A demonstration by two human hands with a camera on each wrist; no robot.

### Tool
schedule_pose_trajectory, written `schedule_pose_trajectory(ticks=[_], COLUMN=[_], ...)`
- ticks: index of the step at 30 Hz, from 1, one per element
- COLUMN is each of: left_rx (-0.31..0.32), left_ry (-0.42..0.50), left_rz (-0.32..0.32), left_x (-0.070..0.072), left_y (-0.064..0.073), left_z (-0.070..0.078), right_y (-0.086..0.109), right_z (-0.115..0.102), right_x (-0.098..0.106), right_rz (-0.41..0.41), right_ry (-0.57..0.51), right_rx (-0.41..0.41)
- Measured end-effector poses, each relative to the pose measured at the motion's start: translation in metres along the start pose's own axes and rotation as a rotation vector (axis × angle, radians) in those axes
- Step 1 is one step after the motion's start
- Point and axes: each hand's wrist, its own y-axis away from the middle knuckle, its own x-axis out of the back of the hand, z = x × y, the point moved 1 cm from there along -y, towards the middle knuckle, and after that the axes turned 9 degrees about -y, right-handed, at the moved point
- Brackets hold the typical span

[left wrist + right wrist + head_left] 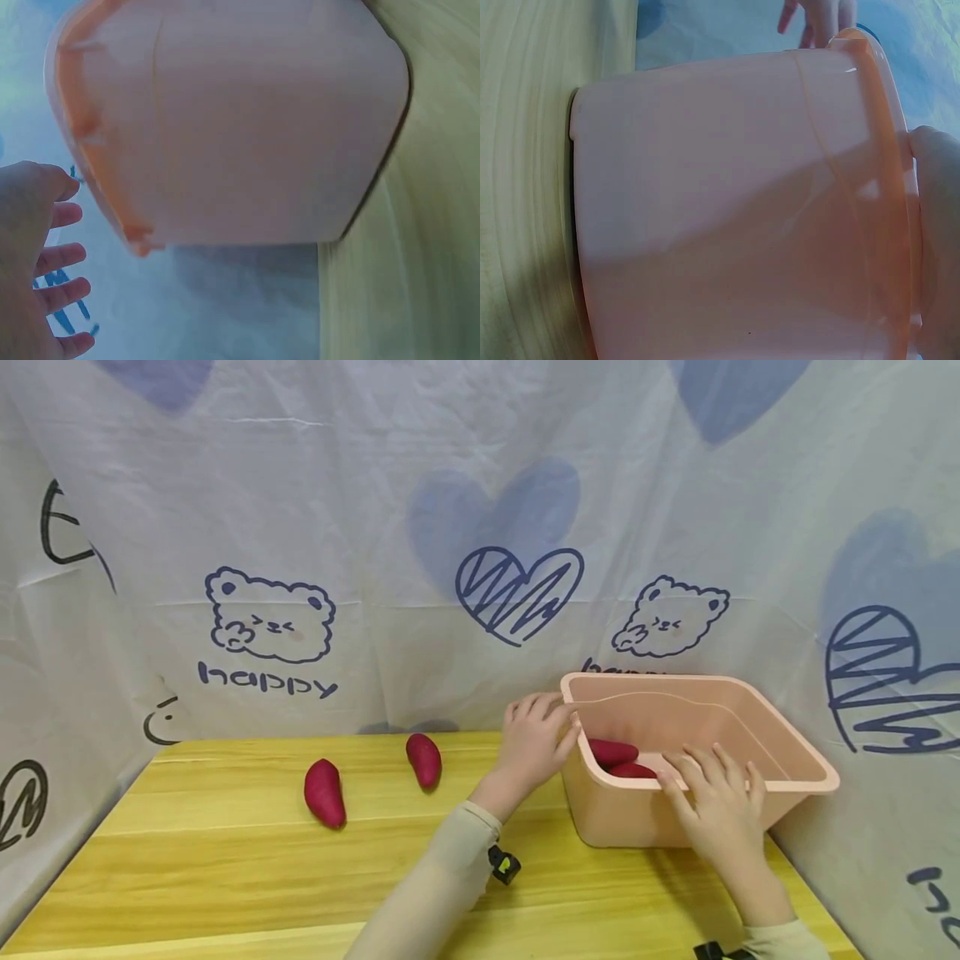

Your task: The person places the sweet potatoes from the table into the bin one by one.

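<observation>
A pink plastic bin [622, 814] stands at the right of the table, with two dark red sweet potatoes [613, 752] inside at its left end. My left hand [534, 739] is at the bin's left rim; in the left wrist view its fingers [64, 257] are spread and nothing is in them. Over the front rim reaches my right hand [720, 810], fingers extended above the bin's inside. The right wrist view has its thumb [932, 146] right at the rim. Two more sweet potatoes lie left of the bin, one nearer [325, 793] and one farther back [424, 761].
The yellow wood-grain table [225, 860] ends at the back against a hanging white cloth [390, 568] printed with hearts and bears. More cloth hangs along the left and right sides, close to the bin's right end. A black wrist strap piece [504, 865] sits below the left cuff.
</observation>
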Motion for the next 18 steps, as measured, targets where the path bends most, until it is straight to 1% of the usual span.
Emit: schedule_pose_trajectory(ticks=[7, 14, 16, 18], left_rx=[0.117, 0.238, 0.277, 0.303], left_ry=[0.026, 0.074, 0.077, 0.076], left_rz=[-0.036, -0.015, -0.027, -0.038], left_x=[-0.003, -0.005, -0.007, -0.01], left_y=[0.019, 0.036, 0.041, 0.045], left_z=[-0.028, -0.06, -0.069, -0.076], right_y=[0.0, 0.0, 0.0, 0.0], right_z=[0.0, 0.001, 0.002, 0.003], right_x=[0.0, -0.001, -0.002, -0.002], right_rz=[-0.004, 0.01, 0.014, 0.017], right_ry=[-0.001, 0.003, 0.003, 0.005], right_rx=[-0.008, 0.001, 0.005, 0.008])
